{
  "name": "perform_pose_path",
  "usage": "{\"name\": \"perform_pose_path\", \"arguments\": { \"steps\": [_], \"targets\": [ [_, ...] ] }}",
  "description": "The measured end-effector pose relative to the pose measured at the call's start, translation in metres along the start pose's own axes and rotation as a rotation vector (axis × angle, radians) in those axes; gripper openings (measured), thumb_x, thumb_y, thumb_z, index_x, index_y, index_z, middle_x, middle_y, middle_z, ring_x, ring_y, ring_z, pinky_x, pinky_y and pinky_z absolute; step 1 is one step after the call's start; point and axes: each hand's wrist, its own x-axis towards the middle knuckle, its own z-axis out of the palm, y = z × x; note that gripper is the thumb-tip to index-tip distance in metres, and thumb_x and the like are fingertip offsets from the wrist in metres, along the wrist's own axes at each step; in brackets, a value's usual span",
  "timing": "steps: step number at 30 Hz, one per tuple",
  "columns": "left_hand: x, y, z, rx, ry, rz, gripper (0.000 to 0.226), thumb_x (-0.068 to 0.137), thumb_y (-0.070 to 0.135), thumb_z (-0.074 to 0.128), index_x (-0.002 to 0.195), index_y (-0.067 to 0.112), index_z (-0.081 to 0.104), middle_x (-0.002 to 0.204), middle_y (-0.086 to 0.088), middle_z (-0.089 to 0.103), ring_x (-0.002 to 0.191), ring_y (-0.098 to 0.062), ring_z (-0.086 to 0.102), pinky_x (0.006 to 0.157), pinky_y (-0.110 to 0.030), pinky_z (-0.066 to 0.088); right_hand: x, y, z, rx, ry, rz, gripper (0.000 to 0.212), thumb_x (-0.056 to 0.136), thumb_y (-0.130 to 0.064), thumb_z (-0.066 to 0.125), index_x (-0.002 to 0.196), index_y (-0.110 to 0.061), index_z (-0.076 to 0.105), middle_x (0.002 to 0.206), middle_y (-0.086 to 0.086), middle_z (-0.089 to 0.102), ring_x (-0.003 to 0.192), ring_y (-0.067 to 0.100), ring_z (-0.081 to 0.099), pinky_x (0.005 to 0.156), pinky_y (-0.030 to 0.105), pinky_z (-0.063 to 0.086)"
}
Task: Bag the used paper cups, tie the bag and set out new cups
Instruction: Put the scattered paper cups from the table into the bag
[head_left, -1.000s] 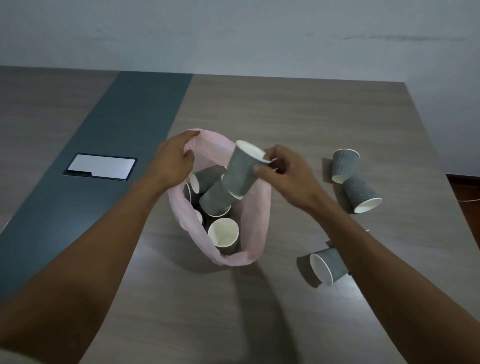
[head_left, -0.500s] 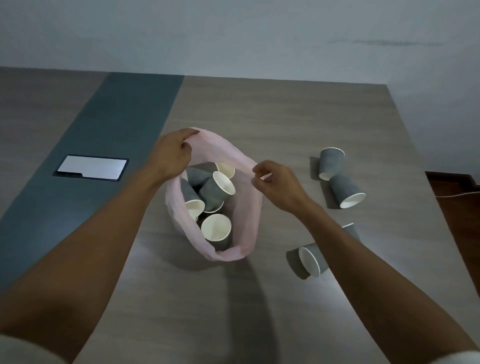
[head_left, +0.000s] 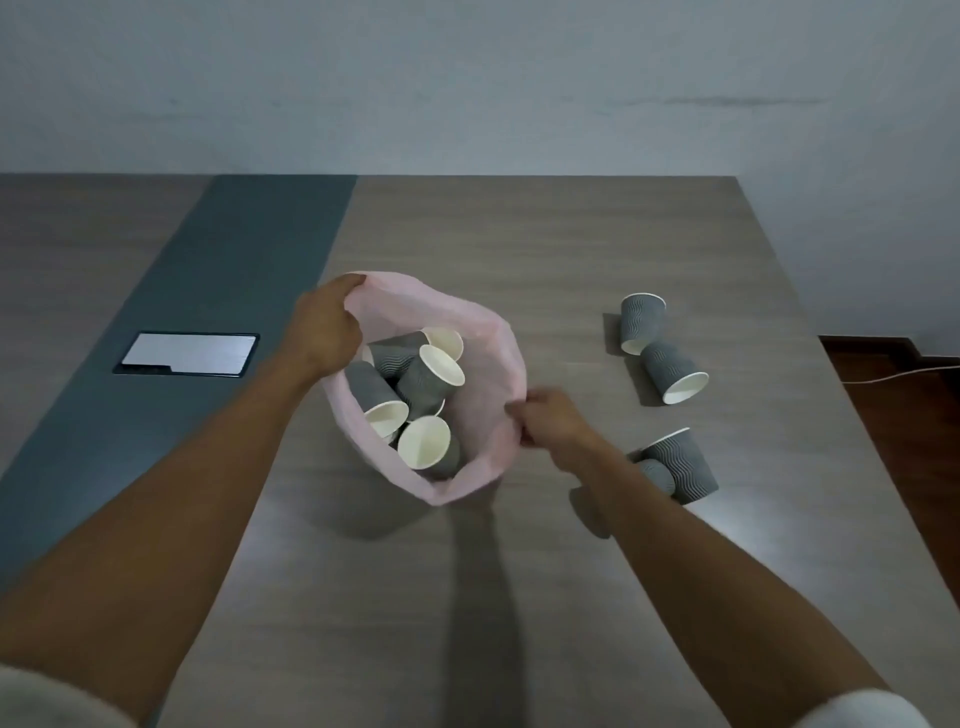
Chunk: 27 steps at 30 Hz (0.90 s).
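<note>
A pink plastic bag (head_left: 485, 395) stands open on the wooden table (head_left: 545, 249), with several grey ripple paper cups (head_left: 415, 384) lying inside it. My left hand (head_left: 324, 325) grips the bag's far-left rim. My right hand (head_left: 550, 421) pinches the bag's right rim. To the right of the bag, two grey cups (head_left: 641, 322) (head_left: 672, 371) lie tipped on the table. Two more cups (head_left: 685, 465) lie nearer, partly hidden behind my right forearm.
A flat dark-framed white panel (head_left: 187, 354) sits in the table's dark grey strip (head_left: 218, 312) at left. The table's right edge drops to a dark red floor (head_left: 904, 415) with a white cable (head_left: 893, 375). A pale wall (head_left: 467, 83) stands behind the table.
My right hand dropped the cup it held into the bag, then moved down to the bag's right rim and pinched it. My left hand kept its hold on the rim.
</note>
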Motion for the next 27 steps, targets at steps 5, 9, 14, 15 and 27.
{"name": "perform_pose_path", "arguments": {
  "steps": [5, 9, 14, 15, 27],
  "targets": [
    [0.008, 0.01, -0.04, 0.002, 0.133, 0.02, 0.06, 0.091, -0.002, 0.046, 0.148, 0.017, 0.05, 0.145, -0.014, 0.056, 0.131, -0.04, 0.05, 0.113, -0.042, 0.038, -0.028, -0.113, -0.049, 0.113, 0.192, -0.342, 0.02, 0.091, -0.013, 0.066, 0.084, 0.006, 0.064, 0.078, 0.015, 0.063, 0.068, 0.023, 0.063, 0.063, 0.04, 0.063],
    [-0.001, 0.036, -0.028, -0.111, 0.212, 0.097, 0.062, 0.088, -0.004, 0.042, 0.146, 0.014, 0.051, 0.143, -0.012, 0.058, 0.131, -0.035, 0.053, 0.109, -0.033, 0.037, -0.042, -0.134, -0.084, -0.004, 0.349, -0.434, 0.026, 0.091, -0.014, 0.063, 0.089, 0.012, 0.062, 0.076, 0.015, 0.065, 0.066, 0.025, 0.065, 0.048, 0.032, 0.058],
    [-0.03, 0.057, 0.039, -0.263, 0.127, 0.052, 0.064, 0.087, -0.002, 0.037, 0.144, 0.025, 0.05, 0.142, -0.003, 0.058, 0.125, -0.024, 0.056, 0.101, -0.028, 0.04, -0.028, -0.096, -0.131, -0.071, 0.495, -0.386, 0.021, 0.093, -0.012, 0.059, 0.087, 0.008, 0.061, 0.074, 0.013, 0.054, 0.065, 0.023, 0.053, 0.054, 0.038, 0.054],
    [-0.036, 0.059, 0.052, -0.267, 0.097, 0.057, 0.063, 0.089, 0.001, 0.037, 0.145, 0.026, 0.05, 0.142, -0.001, 0.058, 0.125, -0.022, 0.055, 0.1, -0.026, 0.038, -0.026, -0.088, -0.14, -0.082, 0.489, -0.361, 0.022, 0.093, -0.012, 0.059, 0.088, 0.01, 0.061, 0.074, 0.013, 0.054, 0.066, 0.023, 0.053, 0.055, 0.036, 0.053],
    [-0.06, 0.07, 0.105, 0.034, 0.09, -0.104, 0.056, 0.091, 0.01, 0.046, 0.145, 0.022, 0.045, 0.145, -0.01, 0.054, 0.127, -0.036, 0.053, 0.104, -0.047, 0.045, -0.025, -0.023, -0.206, -0.458, -0.042, -0.086, 0.01, 0.089, -0.008, 0.057, 0.087, -0.001, 0.064, 0.078, 0.015, 0.067, 0.055, 0.022, 0.066, 0.052, 0.027, 0.053]
  ]
}}
